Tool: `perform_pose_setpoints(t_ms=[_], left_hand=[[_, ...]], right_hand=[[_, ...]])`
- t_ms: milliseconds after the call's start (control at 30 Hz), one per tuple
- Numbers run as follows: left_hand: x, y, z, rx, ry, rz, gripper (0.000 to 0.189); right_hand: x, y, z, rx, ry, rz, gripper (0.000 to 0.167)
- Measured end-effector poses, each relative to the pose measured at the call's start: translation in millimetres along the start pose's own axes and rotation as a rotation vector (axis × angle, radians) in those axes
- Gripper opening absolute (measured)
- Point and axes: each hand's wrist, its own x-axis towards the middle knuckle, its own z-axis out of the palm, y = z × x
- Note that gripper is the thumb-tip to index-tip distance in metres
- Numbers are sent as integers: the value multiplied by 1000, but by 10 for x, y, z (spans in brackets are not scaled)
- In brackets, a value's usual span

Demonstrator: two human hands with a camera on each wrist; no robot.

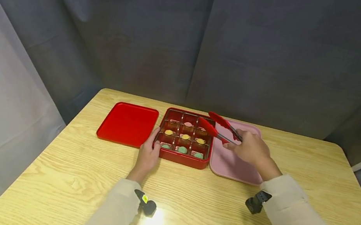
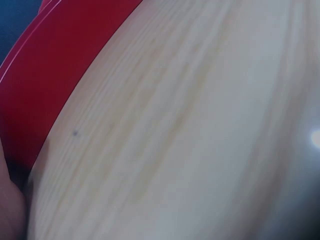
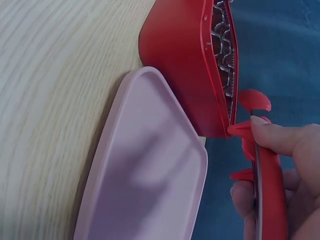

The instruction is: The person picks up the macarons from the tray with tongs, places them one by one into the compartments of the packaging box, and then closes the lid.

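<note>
A red box (image 1: 180,159) with a clear divided insert stands at the back middle of the table. Pale pink pieces (image 1: 188,124) lie in its back row, yellow ones (image 1: 185,137) in the middle and green ones (image 1: 182,150) in front, all small and round. My left hand (image 1: 147,157) rests against the box's front left corner, fingers straight along its left side and thumb near the front. My right hand (image 1: 250,149) grips red-tipped tongs (image 1: 211,127), whose spread tips overlap the box's back right part. In the right wrist view nothing shows between the tips.
A red lid (image 1: 128,124) lies left of the box. On the right, a pink tray (image 1: 233,169) stands beside the box, partly under my right hand. Grey curtains (image 1: 143,35) hang behind the wooden table (image 1: 194,201).
</note>
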Motion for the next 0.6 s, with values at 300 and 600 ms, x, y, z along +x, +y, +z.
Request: perform_pose_setpoints(t_ms=[300, 600], left_hand=[[2, 2, -5, 12, 2, -14, 50], [6, -29, 15, 8, -1, -17, 50]], right_hand=[[-67, 159, -5, 94, -7, 115, 75], [-182, 392, 6, 127, 39, 219, 101]])
